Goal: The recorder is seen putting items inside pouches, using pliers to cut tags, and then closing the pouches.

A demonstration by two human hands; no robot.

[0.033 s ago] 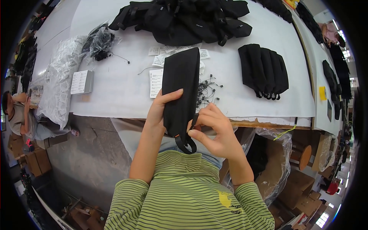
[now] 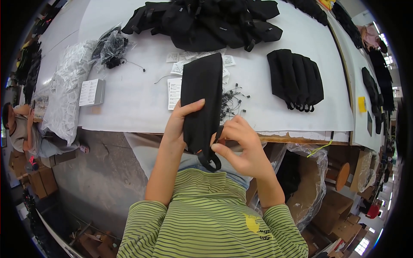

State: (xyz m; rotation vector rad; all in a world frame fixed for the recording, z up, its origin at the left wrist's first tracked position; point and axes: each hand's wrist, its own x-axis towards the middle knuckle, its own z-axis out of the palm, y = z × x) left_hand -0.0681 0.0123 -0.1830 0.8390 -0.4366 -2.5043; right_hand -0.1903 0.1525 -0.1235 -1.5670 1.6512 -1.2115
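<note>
My left hand point(image 2: 175, 122) is wrapped round a long black fabric pouch point(image 2: 201, 86), thumb lying across its front. The pouch is held over the table's near edge, with a black strap loop point(image 2: 209, 164) and a tiny orange tag at its lower end. Beside that lower end, my right hand point(image 2: 238, 144) pinches a small black tab point(image 2: 218, 133) at the pouch's right side between thumb and fingers. Whether the tab is a zipper pull I cannot tell. Behind the pouch lie white printed labels point(image 2: 174, 92) and a tangle of black cords with small clips point(image 2: 232, 103).
A row of several black pouches point(image 2: 295, 79) lies to the right, and a heap of black bags point(image 2: 211, 26) at the back. On the left are a label stack point(image 2: 91, 92), a plastic bag of labels point(image 2: 69, 86) and another person point(image 2: 26, 133). Cardboard boxes point(image 2: 331, 210) stand lower right.
The pouch's top has shifted very slightly left. Both hands keep their hold and almost their same places.
</note>
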